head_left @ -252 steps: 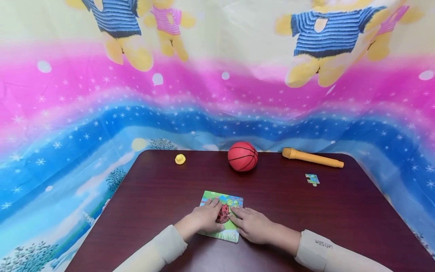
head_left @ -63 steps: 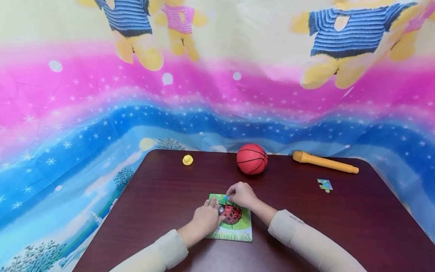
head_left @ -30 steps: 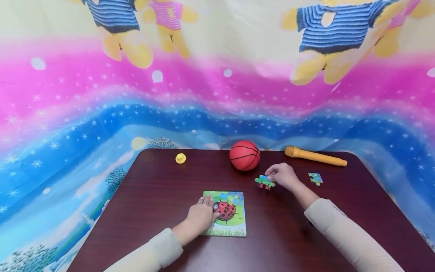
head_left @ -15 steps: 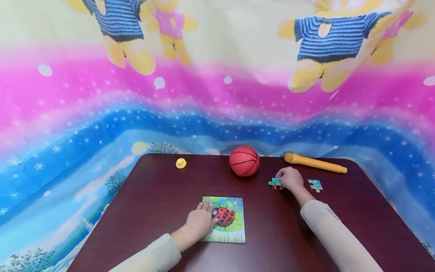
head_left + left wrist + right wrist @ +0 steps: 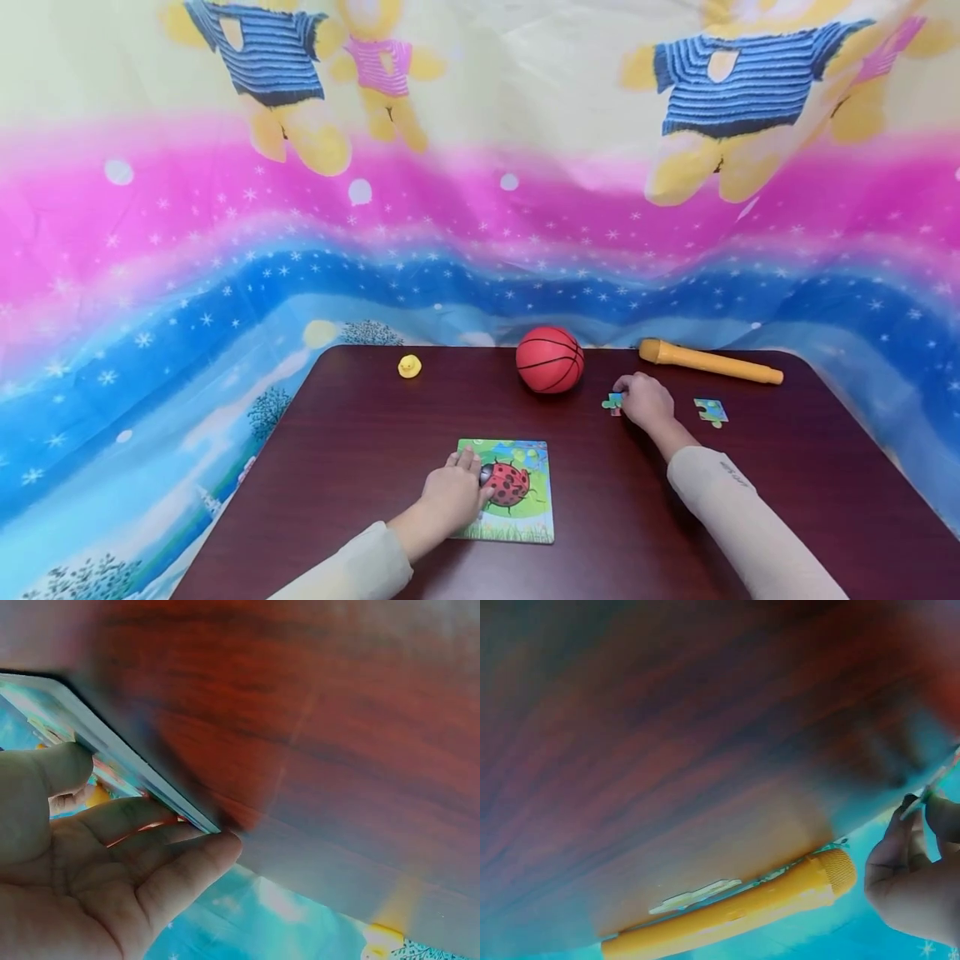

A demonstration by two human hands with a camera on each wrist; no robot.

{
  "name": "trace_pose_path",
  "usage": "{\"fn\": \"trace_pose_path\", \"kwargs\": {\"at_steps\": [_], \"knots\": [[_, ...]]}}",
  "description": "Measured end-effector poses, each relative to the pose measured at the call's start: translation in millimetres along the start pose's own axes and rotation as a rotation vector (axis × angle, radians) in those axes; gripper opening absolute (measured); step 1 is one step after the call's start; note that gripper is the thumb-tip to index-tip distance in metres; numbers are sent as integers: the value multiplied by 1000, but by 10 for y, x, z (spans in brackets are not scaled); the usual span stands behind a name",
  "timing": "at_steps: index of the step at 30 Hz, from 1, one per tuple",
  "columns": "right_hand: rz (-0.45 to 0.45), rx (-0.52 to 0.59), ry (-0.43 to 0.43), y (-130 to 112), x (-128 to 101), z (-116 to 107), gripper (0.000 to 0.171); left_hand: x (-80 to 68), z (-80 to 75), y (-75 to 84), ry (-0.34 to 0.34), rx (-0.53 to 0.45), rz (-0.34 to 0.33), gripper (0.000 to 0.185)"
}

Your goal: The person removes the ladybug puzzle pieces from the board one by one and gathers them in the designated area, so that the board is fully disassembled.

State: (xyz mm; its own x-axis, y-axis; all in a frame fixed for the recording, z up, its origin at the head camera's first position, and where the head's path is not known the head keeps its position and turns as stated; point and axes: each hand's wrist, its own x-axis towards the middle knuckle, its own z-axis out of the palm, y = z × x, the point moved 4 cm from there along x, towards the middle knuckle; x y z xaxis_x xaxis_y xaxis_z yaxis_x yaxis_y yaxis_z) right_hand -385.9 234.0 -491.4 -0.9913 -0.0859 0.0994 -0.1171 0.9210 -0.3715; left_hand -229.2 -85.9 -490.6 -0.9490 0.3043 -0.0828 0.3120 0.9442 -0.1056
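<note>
While the left hand (image 5: 452, 498) rests with flat, relaxed fingers on the ladybird puzzle board (image 5: 517, 492), the right hand (image 5: 647, 401) pinches a puzzle piece (image 5: 612, 403) lying flat on the desk (image 5: 360, 442), jutting toward nine o'clock from its grip, at four o'clock of the ball (image 5: 550, 359).

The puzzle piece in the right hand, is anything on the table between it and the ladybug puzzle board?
Nothing visible. The puzzle piece in the right hand has bare table between it and the puzzle board; the basketball sits behind that path.
</note>
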Motion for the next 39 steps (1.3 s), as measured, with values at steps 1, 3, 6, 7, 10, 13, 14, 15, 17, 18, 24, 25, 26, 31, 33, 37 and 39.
{"fn": "trace_pose_path", "kwargs": {"at_steps": [1, 3, 6, 7, 10, 13, 14, 15, 17, 18, 24, 25, 26, 31, 33, 37, 39], "knots": [[-19, -5, -1, 11, -8, 7, 27, 3, 8, -1, -6, -13, 2, 60], [-63, -20, -6, 28, -30, 25, 27, 4, 21, -7, -22, -41, 13, 60], [-130, -63, -1, 37, -65, 47, 27, 3, 18, -29, -38, -99, 40, 60], [-148, -77, 1, 40, -73, 51, 26, 5, 8, -35, -40, -113, 50, 60], [-195, -126, 31, 50, -90, 49, 23, 14, -13, -34, -34, -124, 74, 61], [-218, -164, 48, 64, -104, 55, 22, 35, -9, -18, -27, -108, 74, 63], [-219, -168, 54, 60, -110, 58, 22, 38, -3, -13, -25, -97, 70, 63], [-218, -167, 54, 51, -117, 63, 23, 40, 2, -10, -25, -87, 63, 64], [-218, -168, 65, 24, -121, 76, 27, 38, 3, -8, -26, -82, 47, 63], [-217, -168, 79, 3, -126, 76, 28, 36, 1, -8, -24, -86, 39, 63], [-196, -169, 222, -356, -256, -10, 13, 25, -23, 12, -21, -132, 10, 61], [-197, -157, 247, -463, -288, -43, 12, 30, -32, 12, -17, -130, 11, 60], [-201, -138, 270, -579, -317, -81, 11, 41, -40, 9, -10, -126, 10, 59], [-322, 7, 356, -1163, -467, -168, 26, 119, -65, -45, 16, -119, -7, 57], [-370, 31, 331, -1348, -528, -109, 33, 149, -56, -62, 10, -135, -16, 58], [-436, -24, 227, -1657, -636, 122, 27, 168, -49, -75, 4, -154, -22, 59], [-457, -67, 173, -1797, -684, 240, 16, 160, -54, -81, 6, -157, -22, 60]]}}
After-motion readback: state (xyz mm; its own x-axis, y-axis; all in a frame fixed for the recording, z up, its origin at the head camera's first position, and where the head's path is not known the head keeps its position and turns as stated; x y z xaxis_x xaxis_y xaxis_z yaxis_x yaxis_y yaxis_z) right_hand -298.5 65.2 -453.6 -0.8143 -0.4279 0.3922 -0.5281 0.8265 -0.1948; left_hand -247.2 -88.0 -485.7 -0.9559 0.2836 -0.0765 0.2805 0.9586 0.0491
